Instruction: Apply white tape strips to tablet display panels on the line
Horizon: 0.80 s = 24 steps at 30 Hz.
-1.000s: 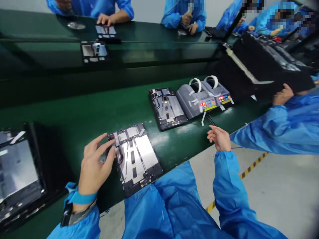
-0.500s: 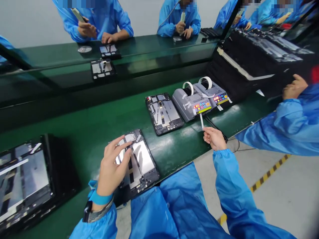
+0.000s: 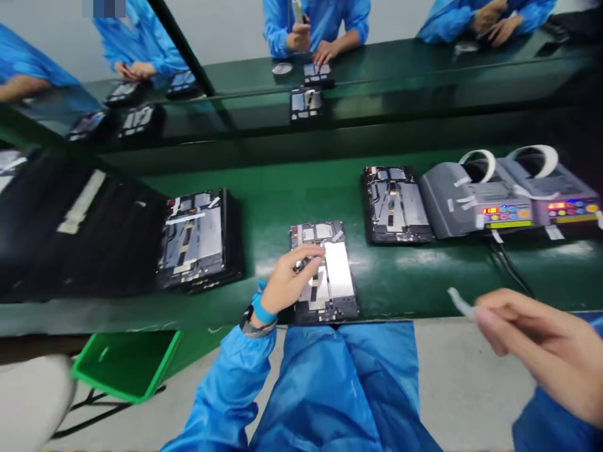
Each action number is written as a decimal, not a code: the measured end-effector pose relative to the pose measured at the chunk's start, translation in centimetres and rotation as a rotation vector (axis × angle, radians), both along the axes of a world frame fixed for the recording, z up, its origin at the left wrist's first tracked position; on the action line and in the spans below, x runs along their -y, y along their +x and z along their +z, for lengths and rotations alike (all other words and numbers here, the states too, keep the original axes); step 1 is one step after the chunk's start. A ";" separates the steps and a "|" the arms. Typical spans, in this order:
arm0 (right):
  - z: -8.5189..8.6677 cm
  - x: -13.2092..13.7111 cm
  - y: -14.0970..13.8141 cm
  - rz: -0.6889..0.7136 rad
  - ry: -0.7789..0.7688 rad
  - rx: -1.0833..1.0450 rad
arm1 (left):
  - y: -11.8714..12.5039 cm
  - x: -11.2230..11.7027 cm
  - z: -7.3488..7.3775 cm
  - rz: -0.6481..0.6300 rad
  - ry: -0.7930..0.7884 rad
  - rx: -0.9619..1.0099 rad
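Observation:
An opened tablet with its inner parts showing lies at the bench's front edge. My left hand is over its left side, fingers stretched out and thumb a little apart, with nothing seen in them. Whether the fingertips touch the tablet I cannot tell. My right hand pinches a short white strip of tape between thumb and finger, off the bench's front edge. Two grey tape dispensers stand behind it, each with a white roll on top and a short tape end at the front.
Another opened tablet lies left of the dispensers. A stack of opened tablets is on the left, beside a black surface. A green bin sits below the bench. Co-workers in blue work across a divider.
My right hand has come away from the dispenser with the tape strip, nearer to me. The view has swung left. My left hand stays over the tablet.

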State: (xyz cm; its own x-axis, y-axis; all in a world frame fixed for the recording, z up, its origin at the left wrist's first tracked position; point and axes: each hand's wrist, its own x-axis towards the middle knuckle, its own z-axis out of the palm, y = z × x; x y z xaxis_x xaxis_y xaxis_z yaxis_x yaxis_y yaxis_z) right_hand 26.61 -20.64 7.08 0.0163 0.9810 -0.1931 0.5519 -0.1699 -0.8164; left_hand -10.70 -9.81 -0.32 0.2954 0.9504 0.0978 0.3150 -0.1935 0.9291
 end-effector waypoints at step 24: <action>0.5 -12.7 -16.0 0.661 -0.312 -0.092 | -5.0 1.8 -3.0 0.103 -0.503 0.380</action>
